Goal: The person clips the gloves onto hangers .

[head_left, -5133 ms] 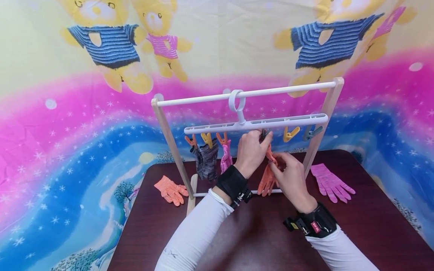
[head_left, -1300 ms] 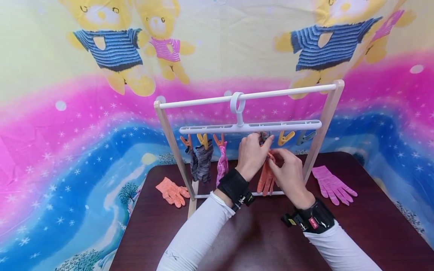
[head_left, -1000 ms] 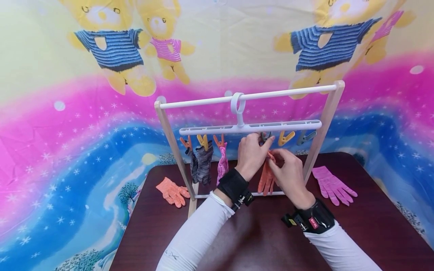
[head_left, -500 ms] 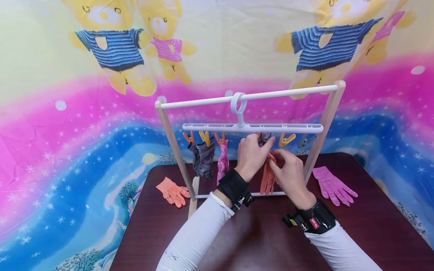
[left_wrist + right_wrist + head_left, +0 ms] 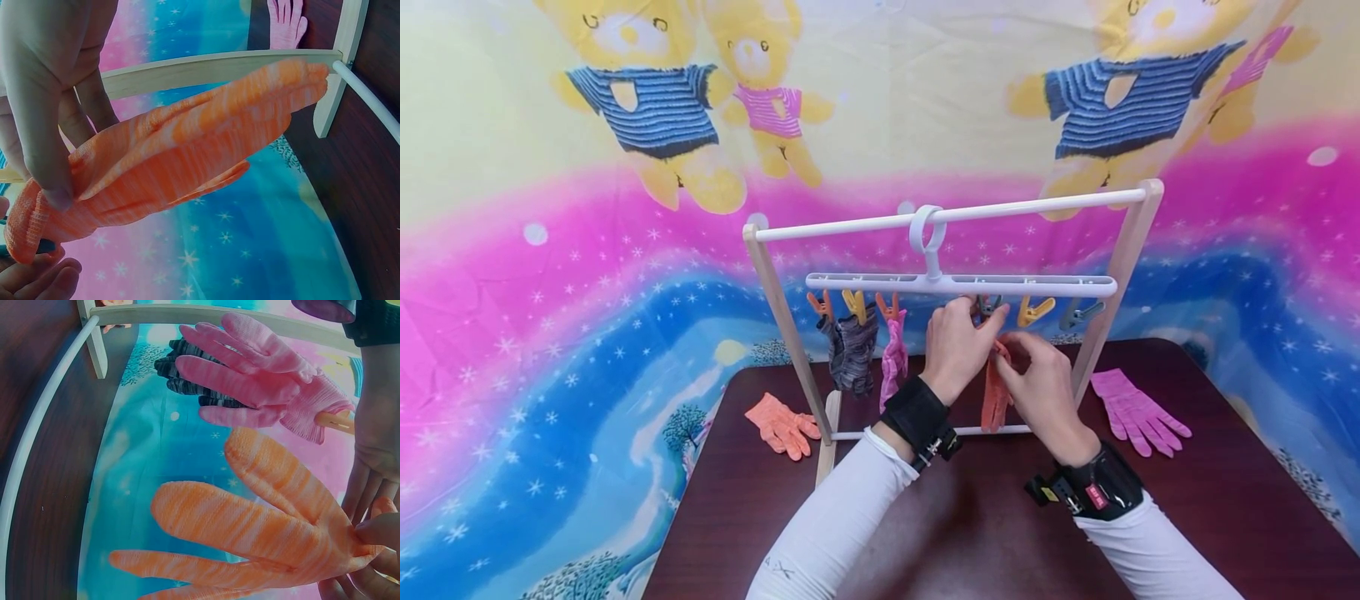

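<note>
In the head view my left hand (image 5: 958,342) holds a dark grey-green clothespin (image 5: 990,306) under the white hanger (image 5: 880,283), right of its hook. My right hand (image 5: 1041,379) pinches an orange glove (image 5: 996,396) by its cuff, just below that clothespin, fingers hanging down. Up close in the left wrist view, the glove's cuff (image 5: 28,228) is bunched, with the dark clothespin tip (image 5: 46,245) right at its edge. The right wrist view shows the glove's spread fingers (image 5: 237,519). Part of the clothespin is hidden behind my left fingers.
The hanger hooks onto a wood-and-white rack (image 5: 1037,201). Dark grey gloves (image 5: 852,354) and a pink glove (image 5: 893,358) hang clipped at left. Yellow (image 5: 1036,311) and grey-blue (image 5: 1082,314) clothespins hang at right. An orange glove (image 5: 781,425) and pink glove (image 5: 1138,412) lie on the table.
The held orange glove has turned and looks narrower. The hanger has swung slightly, its clipped gloves shifting with it. Both hands have stayed almost in place, still at the clothespin and cuff.
</note>
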A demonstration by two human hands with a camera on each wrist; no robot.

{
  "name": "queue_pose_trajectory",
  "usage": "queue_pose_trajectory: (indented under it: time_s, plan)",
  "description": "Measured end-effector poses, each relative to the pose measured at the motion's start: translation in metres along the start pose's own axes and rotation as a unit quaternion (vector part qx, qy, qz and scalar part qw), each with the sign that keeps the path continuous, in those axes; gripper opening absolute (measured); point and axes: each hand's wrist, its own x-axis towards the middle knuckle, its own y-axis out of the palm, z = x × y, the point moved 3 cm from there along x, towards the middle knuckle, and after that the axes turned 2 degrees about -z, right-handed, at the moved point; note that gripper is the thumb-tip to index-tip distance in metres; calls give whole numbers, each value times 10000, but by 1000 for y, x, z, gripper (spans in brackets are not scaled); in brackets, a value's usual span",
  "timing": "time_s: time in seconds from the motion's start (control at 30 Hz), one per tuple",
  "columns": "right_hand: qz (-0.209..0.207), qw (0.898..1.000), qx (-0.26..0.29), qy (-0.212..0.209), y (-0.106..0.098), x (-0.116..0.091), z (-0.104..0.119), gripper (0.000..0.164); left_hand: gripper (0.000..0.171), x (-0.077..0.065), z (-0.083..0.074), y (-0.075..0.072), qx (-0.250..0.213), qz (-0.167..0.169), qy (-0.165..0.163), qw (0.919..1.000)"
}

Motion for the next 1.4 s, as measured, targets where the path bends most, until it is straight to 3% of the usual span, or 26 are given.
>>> queue_pose_trajectory:
  time_s: [0.23,0.33,0.57,1.13,1.4]
  plan:
    - [2,10000,76,1,0,0,0,20,26,-2,-1,-1,97,63,35,9999]
    - [-22,9999,105,15,0,-1,-1,21,33,-3,0,-1,165,115,12,9998]
    - [-64,9999,103,18,0,-1,0,24,42,-7,3,0,-84,212,-91,9997]
    - [24,10000,45,72,0,-4,-2,27,43,-18,14,4,60,239,-226,9994]
    - [13,9999,107,31,0,-6,-4,26,41,-25,19,6,-186,269,-202,9993]
